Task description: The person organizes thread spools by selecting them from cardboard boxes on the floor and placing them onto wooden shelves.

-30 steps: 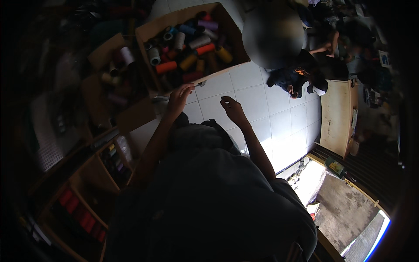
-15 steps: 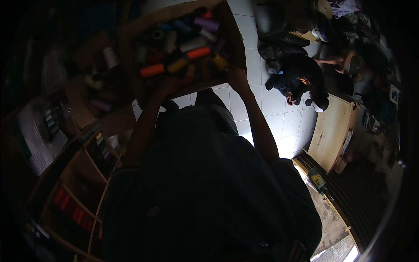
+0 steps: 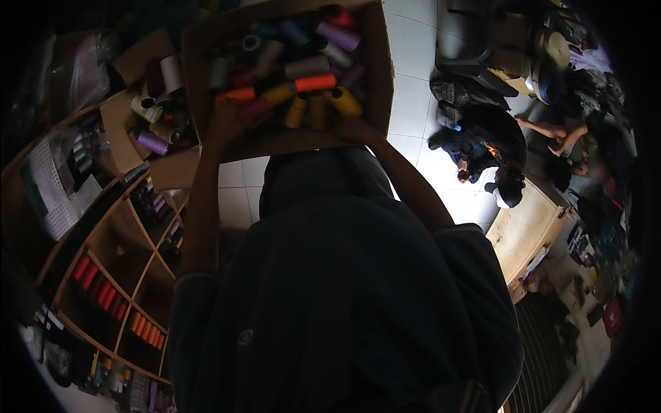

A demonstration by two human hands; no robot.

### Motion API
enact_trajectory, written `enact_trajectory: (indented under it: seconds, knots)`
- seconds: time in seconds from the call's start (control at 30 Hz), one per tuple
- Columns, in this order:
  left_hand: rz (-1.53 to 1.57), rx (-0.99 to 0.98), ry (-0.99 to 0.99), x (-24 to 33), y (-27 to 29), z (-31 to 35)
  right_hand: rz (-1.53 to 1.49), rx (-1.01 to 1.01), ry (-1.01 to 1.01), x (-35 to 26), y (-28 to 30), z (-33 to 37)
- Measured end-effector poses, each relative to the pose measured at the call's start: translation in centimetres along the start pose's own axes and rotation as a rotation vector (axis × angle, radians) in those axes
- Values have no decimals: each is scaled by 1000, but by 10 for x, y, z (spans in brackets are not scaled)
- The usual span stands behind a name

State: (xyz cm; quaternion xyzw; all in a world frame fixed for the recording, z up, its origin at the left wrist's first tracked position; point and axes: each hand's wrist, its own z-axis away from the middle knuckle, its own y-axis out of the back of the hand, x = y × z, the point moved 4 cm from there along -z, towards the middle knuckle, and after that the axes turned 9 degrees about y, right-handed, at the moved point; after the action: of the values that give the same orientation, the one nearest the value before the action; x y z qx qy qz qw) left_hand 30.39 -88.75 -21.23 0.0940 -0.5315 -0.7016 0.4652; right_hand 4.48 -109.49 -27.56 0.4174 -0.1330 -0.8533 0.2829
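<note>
A cardboard box full of thread spools is held out in front of me at the top of the view. My left hand is closed at its near left corner, fingertips dim beside an orange spool and a dark red spool. On the near edge, toward the right, my right hand grips the cardboard, its fingers partly in shadow. Close to that hand lie yellow spools. Another orange spool, a grey spool and a purple spool rest farther in.
Left of me, a wooden shelf holds red spools and orange spools. A second open carton with spools sits above it. To the right, a person in dark clothes is low over the tiled floor, near a wooden table.
My left hand has shifted left along the box to its corner. The shelf and the person appear at slightly different places, and the picture is brighter.
</note>
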Motion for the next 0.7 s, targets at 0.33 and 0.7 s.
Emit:
enact_trajectory:
  seconds: [0.33, 0.7]
  knots:
    - [109, -129, -85, -21, -27, 7, -22, -46, -235, 30, -13, -9]
    - [249, -70, -141, 2, -63, 5, -10, -124, -168, 28, -5, -3]
